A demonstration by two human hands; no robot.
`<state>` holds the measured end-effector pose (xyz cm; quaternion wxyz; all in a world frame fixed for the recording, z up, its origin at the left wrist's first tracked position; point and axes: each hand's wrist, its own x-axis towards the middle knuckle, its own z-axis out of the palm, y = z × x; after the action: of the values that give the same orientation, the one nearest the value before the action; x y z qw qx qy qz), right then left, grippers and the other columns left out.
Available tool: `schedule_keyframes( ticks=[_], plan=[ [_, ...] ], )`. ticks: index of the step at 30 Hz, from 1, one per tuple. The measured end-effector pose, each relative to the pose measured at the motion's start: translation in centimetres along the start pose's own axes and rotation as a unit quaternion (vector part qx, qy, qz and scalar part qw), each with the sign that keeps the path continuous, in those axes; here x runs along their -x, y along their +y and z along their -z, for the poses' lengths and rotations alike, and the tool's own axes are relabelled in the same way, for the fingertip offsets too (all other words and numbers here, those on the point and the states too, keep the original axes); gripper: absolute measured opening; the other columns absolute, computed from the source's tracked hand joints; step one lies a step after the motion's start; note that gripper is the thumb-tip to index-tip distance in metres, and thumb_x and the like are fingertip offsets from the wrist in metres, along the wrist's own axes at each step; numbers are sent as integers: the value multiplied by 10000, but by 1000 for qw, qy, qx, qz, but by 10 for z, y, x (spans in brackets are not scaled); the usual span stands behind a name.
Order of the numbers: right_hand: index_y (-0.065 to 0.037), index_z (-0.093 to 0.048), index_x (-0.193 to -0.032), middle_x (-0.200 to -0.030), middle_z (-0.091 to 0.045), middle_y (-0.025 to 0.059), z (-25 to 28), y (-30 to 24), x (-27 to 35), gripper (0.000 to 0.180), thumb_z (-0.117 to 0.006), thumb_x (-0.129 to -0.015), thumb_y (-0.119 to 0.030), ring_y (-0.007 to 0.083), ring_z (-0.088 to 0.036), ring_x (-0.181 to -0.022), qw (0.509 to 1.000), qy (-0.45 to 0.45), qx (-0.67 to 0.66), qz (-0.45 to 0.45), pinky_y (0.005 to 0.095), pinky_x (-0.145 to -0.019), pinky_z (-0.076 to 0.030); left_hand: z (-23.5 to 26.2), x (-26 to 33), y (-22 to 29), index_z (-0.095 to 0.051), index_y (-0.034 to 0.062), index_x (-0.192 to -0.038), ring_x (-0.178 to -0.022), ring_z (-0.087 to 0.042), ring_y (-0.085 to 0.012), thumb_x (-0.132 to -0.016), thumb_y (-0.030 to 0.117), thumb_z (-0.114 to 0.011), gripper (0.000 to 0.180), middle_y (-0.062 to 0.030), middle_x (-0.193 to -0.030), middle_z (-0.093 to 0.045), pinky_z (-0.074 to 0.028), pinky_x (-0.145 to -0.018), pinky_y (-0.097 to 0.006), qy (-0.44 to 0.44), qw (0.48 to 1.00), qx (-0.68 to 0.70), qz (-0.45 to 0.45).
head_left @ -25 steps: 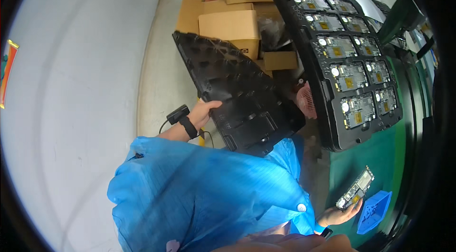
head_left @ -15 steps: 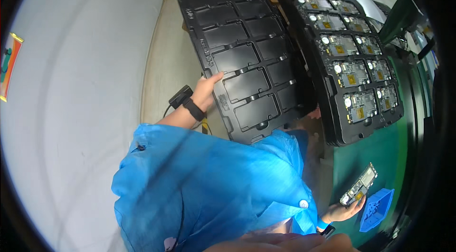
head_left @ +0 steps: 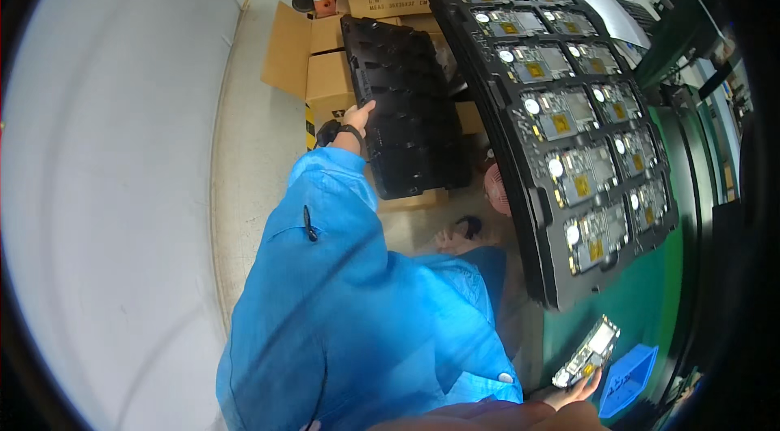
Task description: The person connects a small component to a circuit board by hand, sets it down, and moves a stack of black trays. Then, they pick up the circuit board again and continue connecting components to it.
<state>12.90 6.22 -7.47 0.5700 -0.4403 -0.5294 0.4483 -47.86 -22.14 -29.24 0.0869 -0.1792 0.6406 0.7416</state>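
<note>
My left hand (head_left: 357, 119) grips the left edge of a black plastic tray (head_left: 410, 110), lowered over an opened cardboard box. The tray's compartments look dark, and nothing shows in them. At the lower right my right hand (head_left: 578, 389) holds a circuit board (head_left: 588, 352) tilted up over the green bench. To the right of the left-hand tray stands a stack of black trays (head_left: 546, 264). Its top tray carries several circuit boards (head_left: 558, 124), each with a white round spot and a gold-coloured patch, in two columns.
Beside my right hand lies a blue bin (head_left: 630, 382) with small dark parts. The cardboard box (head_left: 331, 77) stands on the floor with a flap folded out. A white wall (head_left: 122, 147) runs along the left. A pink round object (head_left: 496, 190) sits below the stack's edge.
My left hand has carried the black tray away from my body and down to the cardboard box. The right hand still holds the circuit board, now slightly lower in view.
</note>
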Motion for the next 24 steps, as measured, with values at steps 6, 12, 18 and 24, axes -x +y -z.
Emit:
schedule_keyframes(
  ticks=[6, 12, 18, 24],
  plan=[
    [64, -474, -1056, -1041, -498, 194, -30, -23, 4, 331, -476, -806, -152, 280, -486, -963, 982, -4, 159, 100, 377, -847, -381, -34, -44, -15, -570, -63, -918, -820, -584, -317, -674, 244, -666, 404, -200, -911, -597, -444, -718, -370, 127, 983, -103, -88],
    [81, -508, -975, -955, -536, 185, -61, -32, 12, 323, -533, -755, -154, 270, -510, -909, 977, 23, 184, 107, 369, -810, -406, -70, -63, -26, -506, -42, -1041, -993, -499, -378, -689, 337, -653, 538, -234, -1069, -523, -399, -834, -404, 212, 936, -265, -92],
    [78, -516, -969, -944, -544, 177, -56, -30, 17, 301, -509, -778, -154, 260, -515, -892, 976, 10, 183, 120, 365, -784, -415, -84, -49, -21, -395, -26, -1157, -1021, -473, -394, -688, 448, -633, 708, -237, -1109, -485, -373, -864, -453, 179, 900, -391, -69],
    [77, -526, -954, -951, -541, 174, -40, -21, 0, 287, -481, -801, -162, 252, -515, -889, 929, -42, 293, 223, 365, -771, -417, -74, 1, -10, -340, -47, -1145, -975, -490, -401, -598, 442, -677, 808, -259, -1066, -493, -393, -828, -436, 158, 891, -426, -23]
  ],
)
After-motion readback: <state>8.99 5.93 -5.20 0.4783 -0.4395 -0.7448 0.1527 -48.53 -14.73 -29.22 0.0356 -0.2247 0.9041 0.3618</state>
